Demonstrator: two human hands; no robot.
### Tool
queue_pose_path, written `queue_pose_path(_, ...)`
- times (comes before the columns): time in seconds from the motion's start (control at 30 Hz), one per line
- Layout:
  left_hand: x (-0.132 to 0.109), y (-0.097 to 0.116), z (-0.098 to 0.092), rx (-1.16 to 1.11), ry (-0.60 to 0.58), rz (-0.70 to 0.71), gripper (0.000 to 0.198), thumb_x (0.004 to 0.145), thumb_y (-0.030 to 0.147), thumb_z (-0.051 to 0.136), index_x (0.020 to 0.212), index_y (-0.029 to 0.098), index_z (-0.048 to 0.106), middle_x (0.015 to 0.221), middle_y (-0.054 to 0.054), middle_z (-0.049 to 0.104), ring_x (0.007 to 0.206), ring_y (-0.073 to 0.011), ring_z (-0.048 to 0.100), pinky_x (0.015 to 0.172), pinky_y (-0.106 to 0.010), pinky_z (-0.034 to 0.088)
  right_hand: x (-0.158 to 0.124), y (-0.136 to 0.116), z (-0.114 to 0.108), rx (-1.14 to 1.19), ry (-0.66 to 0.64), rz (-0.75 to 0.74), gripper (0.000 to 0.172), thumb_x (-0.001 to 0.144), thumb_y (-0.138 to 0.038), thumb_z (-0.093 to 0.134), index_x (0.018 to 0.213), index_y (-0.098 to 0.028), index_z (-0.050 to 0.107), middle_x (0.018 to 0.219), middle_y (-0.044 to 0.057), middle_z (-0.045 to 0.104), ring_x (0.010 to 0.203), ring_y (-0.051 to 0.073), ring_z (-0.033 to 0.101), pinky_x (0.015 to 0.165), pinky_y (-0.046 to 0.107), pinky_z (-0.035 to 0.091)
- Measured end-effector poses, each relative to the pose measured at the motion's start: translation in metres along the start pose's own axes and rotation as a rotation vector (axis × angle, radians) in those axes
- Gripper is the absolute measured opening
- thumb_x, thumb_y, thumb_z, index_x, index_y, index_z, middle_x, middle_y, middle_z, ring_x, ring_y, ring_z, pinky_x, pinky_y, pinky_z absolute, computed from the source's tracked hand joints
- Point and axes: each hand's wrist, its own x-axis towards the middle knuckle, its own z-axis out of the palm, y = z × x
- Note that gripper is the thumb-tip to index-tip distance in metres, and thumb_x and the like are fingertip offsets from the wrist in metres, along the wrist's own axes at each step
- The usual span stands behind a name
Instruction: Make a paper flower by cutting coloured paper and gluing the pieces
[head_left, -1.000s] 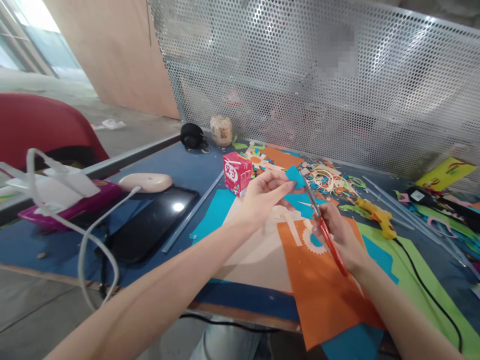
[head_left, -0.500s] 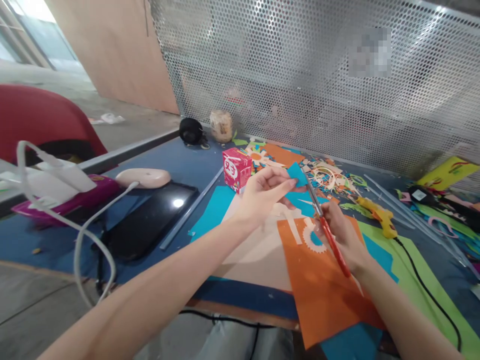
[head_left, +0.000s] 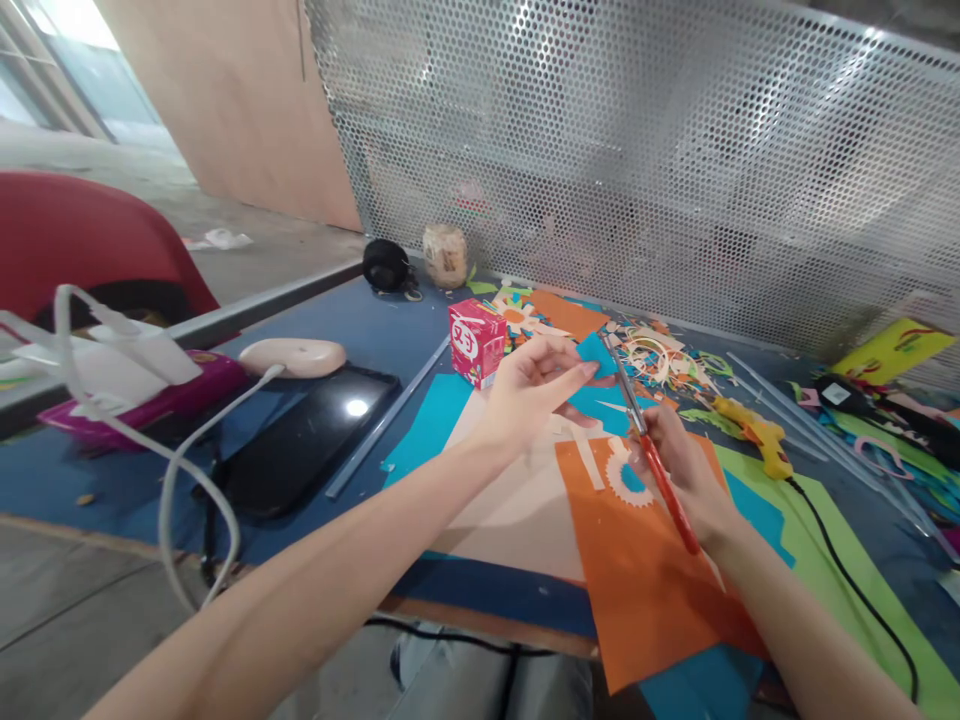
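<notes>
One small, flat blue piece (head_left: 597, 354) is pinched in my left hand (head_left: 536, 388) over the blue desk (head_left: 352, 325); my right hand (head_left: 681, 465) grips red-handled metal scissors (head_left: 654, 464) at the piece's edge. Hardly anything has moved — so the cut seems no further along.

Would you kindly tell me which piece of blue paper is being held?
The small blue piece pinched in the left hand, beside the scissors; the larger blue sheets lie below, unheld.
</notes>
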Motion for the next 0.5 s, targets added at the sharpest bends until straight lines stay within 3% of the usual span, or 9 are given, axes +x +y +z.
queue_pose_path(0.3, -0.0026, 0.0056, 0.0013, 0.003, -0.005, -0.001, 0.024, 0.063, 0.026, 0.068, 0.076, 0.018, 0.05, 0.066, 0.001, 0.057, 0.073, -0.0191, 0.067, 0.043, -0.02, 0.054, -0.002, 0.0, 0.0009, 0.088, -0.025, -0.026, 0.02, 0.081, -0.038, 0.045, 0.088, -0.023, 0.034, 0.074, -0.002, 0.036, 0.062, 0.013, 0.033, 0.055, 0.027, 0.032)
queue_pose_path(0.5, -0.003, 0.0076, 0.0021, 0.004, -0.013, 0.033, 0.022, 0.063, 0.025, 0.067, 0.075, 0.017, 0.05, 0.07, 0.0, 0.059, 0.07, -0.019, 0.067, 0.039, -0.019, 0.051, -0.0036, -0.0017, 0.0005, 0.015, -0.015, -0.011, 0.022, 0.078, -0.038, 0.049, 0.087, -0.023, 0.036, 0.074, -0.002, 0.041, 0.061, 0.012, 0.036, 0.053, 0.027, 0.034)
